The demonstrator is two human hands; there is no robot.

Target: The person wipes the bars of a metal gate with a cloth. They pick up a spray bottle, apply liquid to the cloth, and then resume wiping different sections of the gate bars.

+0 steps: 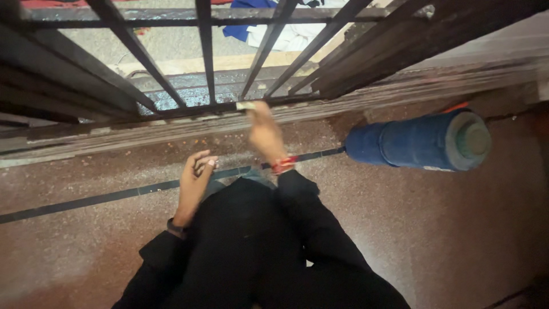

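Note:
My right hand [264, 133] reaches forward to the bottom rail of a dark metal railing [206, 63], its fingers closed on a small pale tool [246, 106] pressed against the rail; the hand is blurred. A red band circles that wrist. My left hand [194, 178] hangs near my body with fingers loosely curled and nothing in it, above the speckled reddish floor [429, 229]. Both arms wear black sleeves.
A large blue cylindrical container [420, 142] lies on its side on the floor to the right. A worn stone ledge [114, 134] runs under the railing. Below, through the bars, are pavement and blue and white cloth [269, 28].

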